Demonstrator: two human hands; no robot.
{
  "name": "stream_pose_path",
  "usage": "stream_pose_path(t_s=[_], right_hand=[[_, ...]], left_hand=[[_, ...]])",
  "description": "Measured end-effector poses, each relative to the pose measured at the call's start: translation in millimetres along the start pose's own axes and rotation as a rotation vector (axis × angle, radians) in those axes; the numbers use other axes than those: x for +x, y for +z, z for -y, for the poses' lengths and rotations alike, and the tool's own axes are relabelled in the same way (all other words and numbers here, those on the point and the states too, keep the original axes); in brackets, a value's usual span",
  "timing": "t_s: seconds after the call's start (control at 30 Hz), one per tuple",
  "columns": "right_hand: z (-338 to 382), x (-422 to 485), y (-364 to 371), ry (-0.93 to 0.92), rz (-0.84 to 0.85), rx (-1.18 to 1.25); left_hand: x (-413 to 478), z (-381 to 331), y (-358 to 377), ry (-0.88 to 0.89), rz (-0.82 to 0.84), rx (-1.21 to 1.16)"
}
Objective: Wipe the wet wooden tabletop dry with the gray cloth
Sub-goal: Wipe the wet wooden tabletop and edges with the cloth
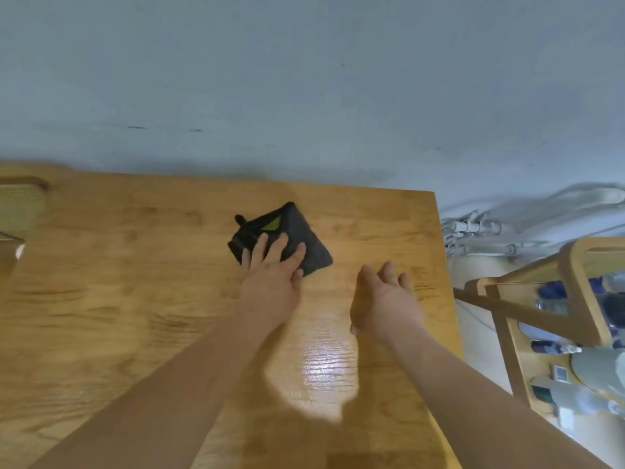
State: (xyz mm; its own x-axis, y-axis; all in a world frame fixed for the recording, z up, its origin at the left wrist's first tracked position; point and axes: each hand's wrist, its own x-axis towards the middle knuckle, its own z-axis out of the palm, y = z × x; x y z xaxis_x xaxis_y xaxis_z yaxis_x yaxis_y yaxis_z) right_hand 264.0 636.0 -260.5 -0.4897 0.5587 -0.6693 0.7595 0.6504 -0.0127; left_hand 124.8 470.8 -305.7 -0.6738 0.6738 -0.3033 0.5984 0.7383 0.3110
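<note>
A dark gray cloth (304, 236), folded into a rough square with a green patch showing, lies on the wooden tabletop (135, 282) near its far edge. My left hand (272, 272) lies flat on the cloth's near left part, fingers spread over it. My right hand (385, 299) hovers to the right of the cloth, fingers apart, holding nothing. A shiny wet-looking patch (321, 367) glints on the wood between my forearms.
The table's right edge runs close to my right arm. Beyond it stands a wooden chair or rack (541, 299) with bottles and small items. White pipes (480, 231) run along the gray wall. Another wooden piece (20, 204) sits at far left.
</note>
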Motion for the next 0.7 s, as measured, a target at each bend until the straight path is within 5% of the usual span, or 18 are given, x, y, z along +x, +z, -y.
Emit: stream_pose_path(t_s=[0.2,0.27,0.4,0.6,0.7], right_hand=[[-7.7,1.5,4.7,-0.034,-0.049,0.081],[-6.2,4.0,2.8,-0.024,-0.049,0.085],[-0.8,7.3,0.4,0.015,-0.01,0.096],[3.2,11.5,-1.7,0.036,0.008,0.079],[4.5,11.0,-3.0,0.062,0.022,0.075]], left_hand=[[58.9,-2.1,-14.2,0.664,0.151,-0.022],[98.3,-7.7,-27.9,0.562,0.176,0.023],[117.7,-52.8,-14.7,0.221,-0.031,-0.041],[109.8,-30.2,-13.5,0.715,0.11,0.057],[122.9,11.3,-29.2,0.469,0.038,0.054]])
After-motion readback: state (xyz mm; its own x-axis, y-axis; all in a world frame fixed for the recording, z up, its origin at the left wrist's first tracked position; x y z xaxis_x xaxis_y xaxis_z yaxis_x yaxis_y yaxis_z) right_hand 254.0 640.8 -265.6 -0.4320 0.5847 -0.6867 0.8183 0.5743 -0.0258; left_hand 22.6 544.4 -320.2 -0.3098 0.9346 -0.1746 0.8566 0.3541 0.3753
